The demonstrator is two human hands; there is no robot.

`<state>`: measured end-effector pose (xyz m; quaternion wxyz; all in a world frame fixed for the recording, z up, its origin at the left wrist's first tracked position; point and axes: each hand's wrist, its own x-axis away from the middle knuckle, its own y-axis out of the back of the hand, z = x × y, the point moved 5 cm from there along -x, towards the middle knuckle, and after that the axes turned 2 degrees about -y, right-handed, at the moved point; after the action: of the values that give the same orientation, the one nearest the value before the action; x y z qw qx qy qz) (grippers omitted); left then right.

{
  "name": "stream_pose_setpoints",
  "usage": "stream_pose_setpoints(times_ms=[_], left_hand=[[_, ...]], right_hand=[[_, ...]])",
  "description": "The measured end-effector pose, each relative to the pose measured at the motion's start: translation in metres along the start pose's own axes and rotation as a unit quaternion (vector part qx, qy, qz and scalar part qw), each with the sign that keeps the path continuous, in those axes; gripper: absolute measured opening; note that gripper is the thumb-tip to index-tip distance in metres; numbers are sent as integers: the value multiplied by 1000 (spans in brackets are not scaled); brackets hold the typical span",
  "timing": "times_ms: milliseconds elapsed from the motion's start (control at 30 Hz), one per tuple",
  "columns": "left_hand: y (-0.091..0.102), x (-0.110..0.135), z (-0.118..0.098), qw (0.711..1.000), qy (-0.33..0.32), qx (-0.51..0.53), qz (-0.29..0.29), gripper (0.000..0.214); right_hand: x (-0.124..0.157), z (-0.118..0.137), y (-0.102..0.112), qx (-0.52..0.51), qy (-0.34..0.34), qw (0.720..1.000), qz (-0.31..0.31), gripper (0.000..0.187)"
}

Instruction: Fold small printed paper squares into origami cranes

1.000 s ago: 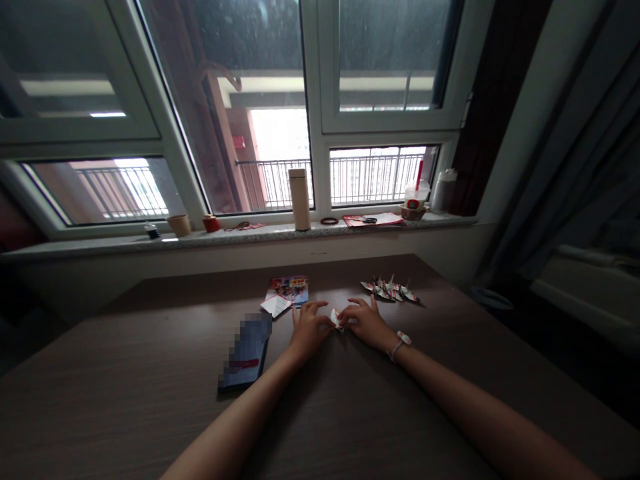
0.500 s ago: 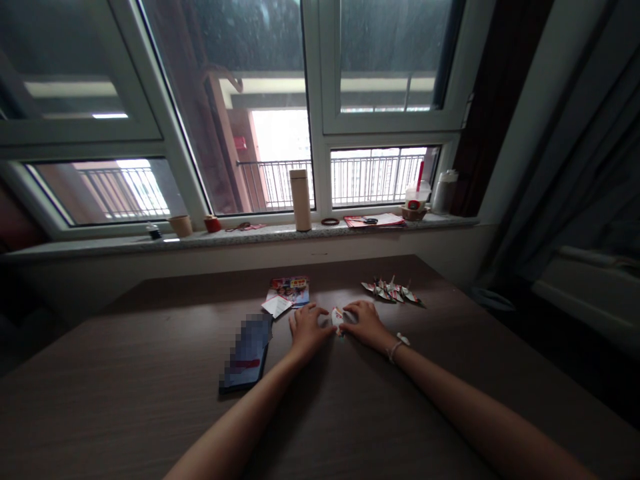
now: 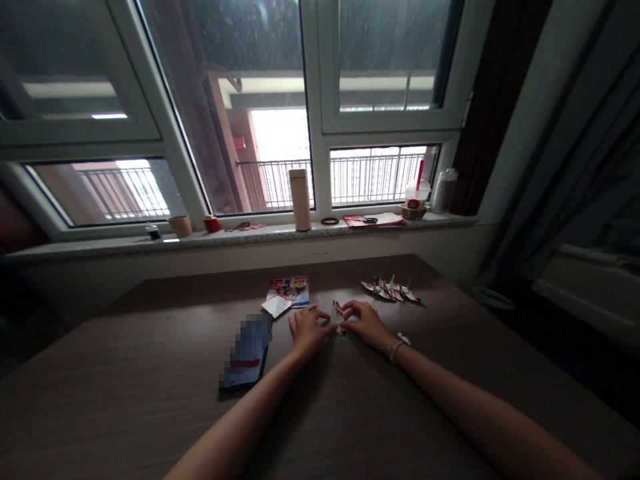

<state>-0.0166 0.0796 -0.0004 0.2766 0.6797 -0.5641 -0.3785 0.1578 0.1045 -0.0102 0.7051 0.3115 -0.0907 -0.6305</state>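
Between my two hands is a small piece of folded paper (image 3: 336,315), whitish with coloured print and a pointed top. My left hand (image 3: 309,328) pinches its lower left side between thumb and finger. From the right, my right hand (image 3: 367,325) grips the other side, its fingers curled near the paper's edge and a pale bracelet on the wrist. Beyond my right hand lies a row of folded paper pieces (image 3: 393,290) with pointed tips. Left of my left hand rest a printed leaflet (image 3: 290,291) and a white paper square (image 3: 277,306) overlapping it.
A phone (image 3: 246,353) lies on the brown table (image 3: 150,360), left of my left forearm. Along the windowsill (image 3: 240,237) stand a beige flask (image 3: 300,200), a paper cup (image 3: 181,226), a drink cup with a red straw (image 3: 417,195) and scissors (image 3: 370,221) on papers.
The folded paper has changed shape between my fingers: its broad rounded white face now shows as a narrower, pointed form. Both hands stay almost in the same place.
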Motion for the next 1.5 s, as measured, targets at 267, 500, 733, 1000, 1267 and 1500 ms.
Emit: stream_pose_setpoints(times_ms=[267, 500, 733, 1000, 1267, 1500], left_hand=[[3, 0, -6, 999, 10, 36, 16, 7], [6, 1, -12, 997, -16, 71, 9, 5], [5, 1, -15, 997, -17, 68, 5, 6], [4, 2, -14, 998, -4, 69, -9, 9], [1, 1, -13, 997, -6, 72, -1, 12], [4, 3, -20, 997, -9, 80, -15, 5]], right_hand=[[-5, -7, -1, -39, 10, 999, -13, 35], [-9, -13, -3, 15, 9, 1000, 0, 19], [-3, 0, -1, 22, 36, 999, -22, 11], [-2, 7, 2, 11, 80, 996, -37, 9], [1, 11, 4, 2, 103, 994, -44, 9], [2, 18, -2, 15, 124, 992, -34, 7]])
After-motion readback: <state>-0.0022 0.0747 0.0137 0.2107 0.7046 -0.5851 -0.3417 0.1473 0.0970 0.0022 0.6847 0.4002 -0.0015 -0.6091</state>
